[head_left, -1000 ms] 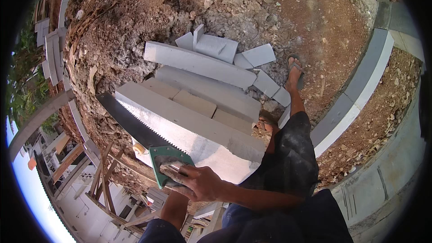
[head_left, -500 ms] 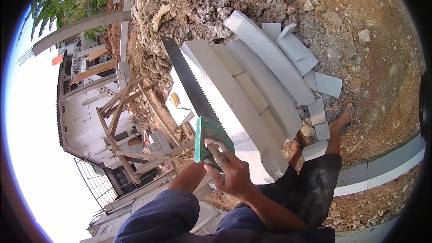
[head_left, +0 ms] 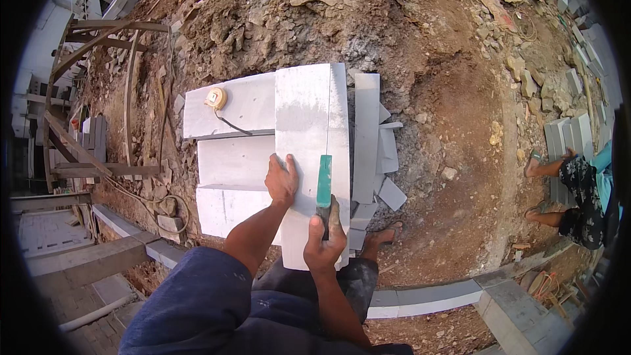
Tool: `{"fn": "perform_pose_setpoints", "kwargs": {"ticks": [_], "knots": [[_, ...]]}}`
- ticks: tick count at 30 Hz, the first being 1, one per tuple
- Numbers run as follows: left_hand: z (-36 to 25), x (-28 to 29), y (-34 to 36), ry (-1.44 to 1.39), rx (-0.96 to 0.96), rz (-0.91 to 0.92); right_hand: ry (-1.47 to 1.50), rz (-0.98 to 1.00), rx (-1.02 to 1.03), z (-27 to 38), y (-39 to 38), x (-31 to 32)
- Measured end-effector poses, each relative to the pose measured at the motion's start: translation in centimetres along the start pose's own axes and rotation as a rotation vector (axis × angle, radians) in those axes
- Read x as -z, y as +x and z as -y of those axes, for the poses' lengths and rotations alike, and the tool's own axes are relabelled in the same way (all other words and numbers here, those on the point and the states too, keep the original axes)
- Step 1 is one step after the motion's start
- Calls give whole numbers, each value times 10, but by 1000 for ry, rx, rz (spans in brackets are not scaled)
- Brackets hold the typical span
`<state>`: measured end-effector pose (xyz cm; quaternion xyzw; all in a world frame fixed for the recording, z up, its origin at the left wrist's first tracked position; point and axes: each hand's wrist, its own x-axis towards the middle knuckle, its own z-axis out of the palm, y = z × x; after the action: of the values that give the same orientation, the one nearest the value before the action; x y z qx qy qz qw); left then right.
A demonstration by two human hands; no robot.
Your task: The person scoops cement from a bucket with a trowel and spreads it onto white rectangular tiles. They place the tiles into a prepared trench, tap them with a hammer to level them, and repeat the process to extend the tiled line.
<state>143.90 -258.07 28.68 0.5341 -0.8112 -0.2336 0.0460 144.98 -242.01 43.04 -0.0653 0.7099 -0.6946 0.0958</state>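
Note:
A long pale lightweight concrete block point(head_left: 302, 118) lies across other blocks in front of me. My right hand point(head_left: 325, 243) is closed round the grip of a handsaw point(head_left: 325, 184) with a green handle. The saw stands over the block's right part; a thin dark line runs from its handle to the far end, where I cannot tell blade edge from cut or mark. My left hand point(head_left: 281, 181) rests on the block's left edge, thumb and fingers apart. A yellow round tape measure point(head_left: 215, 98) with a dark strap sits on a block point(head_left: 253, 102) farther left.
Offcuts and a long narrow block point(head_left: 365, 138) lie right of the stack. Another person's legs point(head_left: 559, 190) show at far right, beside stacked blocks point(head_left: 570, 135). Wooden framing point(head_left: 98, 167) stands at left. Rubble point(head_left: 263, 33) rises behind; a concrete beam point(head_left: 427, 296) runs near my feet.
The view has swung right and down over the blocks. The saw, earlier seen side-on with its teeth showing, is now edge-on over the block. My left hand has come onto the block.

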Motion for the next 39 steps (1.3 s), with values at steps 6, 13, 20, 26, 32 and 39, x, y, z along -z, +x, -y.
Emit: {"fn": "perform_pose_setpoints", "kwargs": {"ticks": [6, 13, 20, 26, 32, 39], "knots": [[-2, 5, -3, -20, 28, 48, -123, 74, 21, 0, -14, 0], [-7, 7, -2, -15, 14, 61, -224, 24, 113, 3, -2, -15], [-3, 3, 0, 11, 39, 49, -284, 29, 101, 32, 0, 0], [-5, 3, -1, 7, 43, 64, -236, -7, 99, 24, -2, -19], [-5, 6, 0, 8, 25, 32, -164, -58, 119, 30, 10, 0], [-3, 1, -2, 31, -10, -18, -76, -42, 2, 20, 13, 3]]}}
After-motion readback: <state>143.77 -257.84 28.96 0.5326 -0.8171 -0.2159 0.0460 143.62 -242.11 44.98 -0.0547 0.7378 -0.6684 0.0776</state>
